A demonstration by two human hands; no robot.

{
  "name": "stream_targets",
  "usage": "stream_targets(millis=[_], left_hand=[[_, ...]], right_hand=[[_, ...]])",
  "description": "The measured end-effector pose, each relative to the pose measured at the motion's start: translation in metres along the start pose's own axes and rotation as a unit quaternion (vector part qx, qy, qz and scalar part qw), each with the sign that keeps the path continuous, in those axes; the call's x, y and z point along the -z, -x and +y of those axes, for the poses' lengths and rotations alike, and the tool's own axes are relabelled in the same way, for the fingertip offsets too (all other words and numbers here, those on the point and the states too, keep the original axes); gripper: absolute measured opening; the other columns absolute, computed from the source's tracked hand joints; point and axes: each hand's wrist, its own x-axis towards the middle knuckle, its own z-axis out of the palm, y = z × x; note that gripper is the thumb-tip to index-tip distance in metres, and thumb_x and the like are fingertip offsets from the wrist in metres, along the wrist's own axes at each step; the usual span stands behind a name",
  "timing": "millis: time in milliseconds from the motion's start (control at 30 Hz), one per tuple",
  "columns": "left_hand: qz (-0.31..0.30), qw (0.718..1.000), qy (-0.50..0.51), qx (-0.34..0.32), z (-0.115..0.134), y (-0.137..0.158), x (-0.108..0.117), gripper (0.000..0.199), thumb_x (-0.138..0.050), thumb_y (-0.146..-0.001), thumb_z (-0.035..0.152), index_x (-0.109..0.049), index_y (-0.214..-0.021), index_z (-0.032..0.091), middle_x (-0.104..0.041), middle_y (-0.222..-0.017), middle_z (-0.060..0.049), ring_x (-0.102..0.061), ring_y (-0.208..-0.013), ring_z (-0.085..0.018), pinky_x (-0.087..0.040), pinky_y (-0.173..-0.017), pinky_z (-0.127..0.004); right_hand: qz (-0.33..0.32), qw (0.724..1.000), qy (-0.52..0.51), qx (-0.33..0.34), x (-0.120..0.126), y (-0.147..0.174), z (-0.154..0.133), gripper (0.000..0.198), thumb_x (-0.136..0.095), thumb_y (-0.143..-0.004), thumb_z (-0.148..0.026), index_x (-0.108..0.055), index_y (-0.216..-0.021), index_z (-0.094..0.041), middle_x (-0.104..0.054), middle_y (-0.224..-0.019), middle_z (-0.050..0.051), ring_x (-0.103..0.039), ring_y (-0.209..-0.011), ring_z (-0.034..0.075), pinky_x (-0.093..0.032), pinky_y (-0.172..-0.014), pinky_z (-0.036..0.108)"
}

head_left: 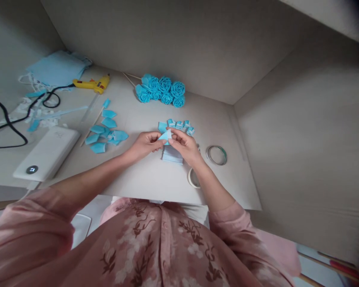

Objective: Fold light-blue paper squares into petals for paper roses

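Between both hands is a small light-blue piece of fabric (165, 136), partly folded, with a white strip along its right side. My left hand (146, 142) pinches its left side, fingers closed. On the other side my right hand (185, 146) grips the edge with thumb and fingers. Right below lies a pale blue rectangular stack (172, 154), partly covered by the hands. Just beyond the fingertips rest a flat blue piece (162, 126) and several small folded blue pieces (179, 124). Cut blue petal-shaped pieces (109, 122) lie to the left beside a thin stick (91, 126).
Blue fabric roses (164, 89) on sticks lie at the back. At left are a yellow glue gun (92, 84), a pile of blue masks (56, 67), white scraps (24, 107), a black cable and a white power bank (48, 153). Tape rolls (216, 155) sit at right.
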Motion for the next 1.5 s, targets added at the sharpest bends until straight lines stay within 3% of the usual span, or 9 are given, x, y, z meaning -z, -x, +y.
stream_targets(millis=[133, 300, 367, 567, 733, 833, 1100, 1500], left_hand=[[-0.027, 0.999, -0.017, 0.003, 0.003, 0.002, -0.001, 0.027, -0.066, -0.073, 0.037, -0.052, -0.061, 0.017, -0.05, -0.053, 0.004, -0.043, -0.05, -0.007, -0.033, -0.049, -0.02], [-0.049, 0.996, -0.067, -0.016, 0.004, 0.005, -0.001, 0.026, -0.064, -0.072, 0.033, -0.048, -0.058, 0.018, -0.04, -0.051, 0.006, -0.036, -0.049, -0.006, -0.027, -0.048, -0.02], [-0.055, 0.996, -0.068, -0.021, 0.004, 0.005, -0.001, 0.027, -0.064, -0.074, 0.032, -0.048, -0.058, 0.018, -0.04, -0.051, 0.006, -0.036, -0.05, -0.006, -0.027, -0.048, -0.02], [-0.073, 0.997, -0.033, -0.007, 0.002, 0.003, -0.001, 0.032, -0.067, -0.075, 0.036, -0.046, -0.058, 0.018, -0.047, -0.051, 0.005, -0.04, -0.048, -0.006, -0.031, -0.048, -0.02], [-0.072, 0.997, -0.002, 0.012, 0.003, 0.004, -0.001, 0.031, -0.069, -0.074, 0.039, -0.051, -0.062, 0.018, -0.054, -0.053, 0.003, -0.044, -0.048, -0.007, -0.035, -0.047, -0.019], [-0.067, 0.998, 0.007, 0.015, 0.005, 0.005, -0.001, 0.031, -0.071, -0.073, 0.04, -0.053, -0.063, 0.017, -0.055, -0.053, 0.003, -0.046, -0.049, -0.007, -0.035, -0.047, -0.019], [-0.057, 0.998, 0.034, 0.005, 0.004, 0.006, -0.001, 0.033, -0.072, -0.075, 0.042, -0.055, -0.065, 0.016, -0.057, -0.057, 0.002, -0.049, -0.051, -0.007, -0.038, -0.05, -0.019], [-0.047, 0.998, 0.047, 0.009, 0.003, 0.006, -0.001, 0.034, -0.07, -0.076, 0.045, -0.056, -0.064, 0.016, -0.055, -0.055, 0.002, -0.047, -0.05, -0.007, -0.037, -0.05, -0.02]], right_hand=[[-0.015, 1.0, 0.003, 0.001, 0.0, 0.001, -0.004, 0.051, -0.069, -0.08, -0.054, -0.065, -0.121, -0.024, -0.058, -0.079, -0.001, -0.055, -0.073, 0.014, -0.048, -0.069, 0.028], [0.015, 0.999, 0.034, -0.005, -0.002, 0.002, -0.006, 0.03, -0.074, -0.076, -0.049, -0.067, -0.081, -0.02, -0.046, -0.063, -0.005, -0.043, -0.059, 0.01, -0.036, -0.055, 0.024], [0.029, 0.999, 0.038, 0.003, -0.003, 0.004, -0.008, 0.027, -0.073, -0.077, -0.045, -0.064, -0.075, -0.019, -0.047, -0.062, -0.006, -0.043, -0.058, 0.009, -0.036, -0.055, 0.024], [0.073, 0.987, 0.129, 0.064, -0.006, 0.009, -0.02, 0.014, -0.068, -0.083, -0.035, -0.068, -0.081, -0.021, -0.065, -0.072, -0.002, -0.057, -0.069, 0.012, -0.048, -0.069, 0.026], [0.075, 0.945, 0.248, 0.199, -0.003, 0.011, -0.019, 0.015, -0.06, -0.092, -0.033, -0.072, -0.087, -0.024, -0.074, -0.083, 0.002, -0.067, -0.079, 0.017, -0.051, -0.08, 0.033], [0.048, 0.922, 0.299, 0.24, 0.002, 0.009, -0.015, 0.02, -0.055, -0.096, -0.033, -0.074, -0.094, -0.026, -0.076, -0.089, 0.004, -0.069, -0.085, 0.02, -0.052, -0.083, 0.036], [0.015, 0.912, 0.307, 0.273, 0.006, 0.008, -0.013, 0.028, -0.047, -0.099, -0.026, -0.074, -0.105, -0.026, -0.078, -0.1, 0.005, -0.071, -0.094, 0.02, -0.054, -0.086, 0.038], [0.012, 0.923, 0.289, 0.253, 0.004, 0.009, -0.018, 0.029, -0.047, -0.098, -0.027, -0.075, -0.107, -0.029, -0.078, -0.104, 0.004, -0.071, -0.098, 0.02, -0.055, -0.09, 0.041]])
